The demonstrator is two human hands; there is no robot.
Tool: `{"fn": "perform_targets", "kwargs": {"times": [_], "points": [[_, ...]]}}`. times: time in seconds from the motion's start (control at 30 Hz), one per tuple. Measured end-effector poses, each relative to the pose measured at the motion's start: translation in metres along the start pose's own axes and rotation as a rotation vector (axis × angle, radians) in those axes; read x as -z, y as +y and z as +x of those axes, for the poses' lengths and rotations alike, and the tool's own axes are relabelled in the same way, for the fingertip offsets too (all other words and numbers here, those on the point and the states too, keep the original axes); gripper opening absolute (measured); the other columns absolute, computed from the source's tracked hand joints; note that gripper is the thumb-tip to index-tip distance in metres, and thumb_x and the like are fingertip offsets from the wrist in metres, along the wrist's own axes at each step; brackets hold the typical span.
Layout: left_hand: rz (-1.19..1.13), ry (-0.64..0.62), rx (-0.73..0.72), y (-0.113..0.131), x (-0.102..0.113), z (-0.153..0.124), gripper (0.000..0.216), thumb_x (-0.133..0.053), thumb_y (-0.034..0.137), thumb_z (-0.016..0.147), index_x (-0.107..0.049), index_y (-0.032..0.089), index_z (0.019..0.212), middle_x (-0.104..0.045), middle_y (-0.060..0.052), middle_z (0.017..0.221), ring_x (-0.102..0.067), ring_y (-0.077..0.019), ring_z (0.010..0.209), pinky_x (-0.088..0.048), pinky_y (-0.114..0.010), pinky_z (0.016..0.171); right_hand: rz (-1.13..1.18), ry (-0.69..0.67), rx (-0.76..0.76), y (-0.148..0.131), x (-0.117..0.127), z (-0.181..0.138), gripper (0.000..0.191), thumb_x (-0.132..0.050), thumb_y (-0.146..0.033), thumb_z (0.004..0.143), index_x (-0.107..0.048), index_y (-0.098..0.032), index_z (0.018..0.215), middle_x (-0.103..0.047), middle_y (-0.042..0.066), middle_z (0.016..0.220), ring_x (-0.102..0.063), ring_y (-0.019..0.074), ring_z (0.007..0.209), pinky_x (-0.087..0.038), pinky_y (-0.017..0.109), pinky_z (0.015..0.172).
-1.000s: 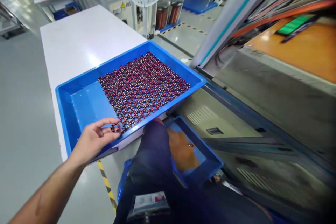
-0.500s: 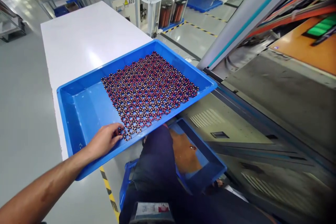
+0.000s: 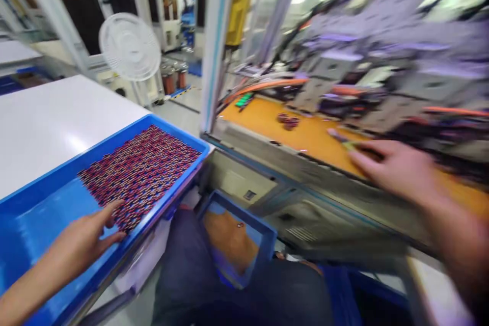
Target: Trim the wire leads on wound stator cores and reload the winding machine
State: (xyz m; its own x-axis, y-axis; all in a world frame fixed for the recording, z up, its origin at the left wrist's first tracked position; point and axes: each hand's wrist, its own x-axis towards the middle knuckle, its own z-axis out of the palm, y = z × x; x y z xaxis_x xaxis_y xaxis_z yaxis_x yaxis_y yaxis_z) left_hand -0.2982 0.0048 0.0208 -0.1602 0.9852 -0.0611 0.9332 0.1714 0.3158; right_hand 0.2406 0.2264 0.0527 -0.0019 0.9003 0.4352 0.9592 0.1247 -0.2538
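On my feed the left hand (image 3: pixel 89 232) was spread, thumb and fingers apart at the rings (image 3: pixel 143 170), blurred together toward the right edge of the blue tray (image 3: pixel 57 211), itself partly cut off. The right hand (image 3: pixel 405 170), motion-smeared, pinched a slim tool (image 3: pixel 341 138) I couldn't identify, near the front edge of the orange surface (image 3: pixel 257 113).
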Motion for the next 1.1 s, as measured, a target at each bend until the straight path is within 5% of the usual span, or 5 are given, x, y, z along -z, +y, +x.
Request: {"fn": "perform_targets", "kwargs": {"times": [0.17, 0.3, 0.43, 0.77, 1.1], "points": [[-0.092, 0.218, -0.439, 0.172, 0.044, 0.111, 0.052, -0.071, 0.044, 0.072, -0.064, 0.023, 0.119, -0.074, -0.008, 0.098, -0.067, -0.0335, 0.091, -0.048, -0.045, 0.087, -0.104, -0.081, -0.06, 0.021, 0.021, 0.004, 0.021, -0.067, -0.026, 0.089, -0.067, -0.012, 0.105, -0.068, 0.011, 0.11, -0.063, 0.0207, 0.105, -0.051, 0.038, 0.095], [-0.185, 0.159, -0.521, 0.313, 0.014, 0.179, 0.051, -0.073, 0.027, 0.078, -0.059, 0.018, 0.126, -0.073, -0.006, 0.096, -0.067, -0.0227, 0.086, -0.05, -0.034, 0.085, -0.08, -0.086, -0.051, 0.019, 0.021, 0.005, 0.025, -0.062, -0.033, 0.094, -0.064, -0.013, 0.109, -0.066, 0.008, 0.113, -0.062, 0.0205, 0.107, -0.051, 0.043, 0.096], [-0.274, 0.186, -0.429, 0.378, -0.028, 0.214, 0.047, -0.073, 0.029, 0.082, -0.057, 0.014, 0.124, -0.07, -0.008, 0.102, -0.067, -0.0225, 0.093, -0.053, -0.04, 0.086, -0.048, -0.074, -0.051, 0.023, 0.024, 0.006, 0.028, -0.06, -0.037, 0.095, -0.063, -0.014, 0.111, -0.064, 0.008, 0.116, -0.061, 0.021, 0.108, -0.051, 0.044, 0.095], [-0.728, 0.246, -0.336, 0.366, -0.04, 0.191, 0.047, -0.068, 0.024, 0.085, -0.049, 0.015, 0.128, -0.065, -0.009, 0.11, -0.067, -0.0196, 0.091, -0.056, -0.042, 0.086, 0.03, -0.051, -0.028, 0.029, 0.026, 0.005, 0.028, -0.06, -0.038, 0.094, -0.063, -0.014, 0.11, -0.064, 0.008, 0.115, -0.06, 0.0215, 0.11, -0.049, 0.044, 0.097], [-1.202, 0.084, -0.461, 0.282, -0.06, 0.045, 0.057, -0.08, 0.019, 0.067, -0.05, 0.021, 0.115, -0.072, -0.006, 0.1, -0.072, -0.0145, 0.083, -0.06, -0.03, 0.078, 0.251, 0.157, 0.249, -0.018, 0.061, -0.054, 0.036, -0.062, -0.028, 0.088, -0.062, -0.012, 0.121, -0.061, 0.015, 0.129, -0.056, 0.0248, 0.122, -0.044, 0.043, 0.108]]}}
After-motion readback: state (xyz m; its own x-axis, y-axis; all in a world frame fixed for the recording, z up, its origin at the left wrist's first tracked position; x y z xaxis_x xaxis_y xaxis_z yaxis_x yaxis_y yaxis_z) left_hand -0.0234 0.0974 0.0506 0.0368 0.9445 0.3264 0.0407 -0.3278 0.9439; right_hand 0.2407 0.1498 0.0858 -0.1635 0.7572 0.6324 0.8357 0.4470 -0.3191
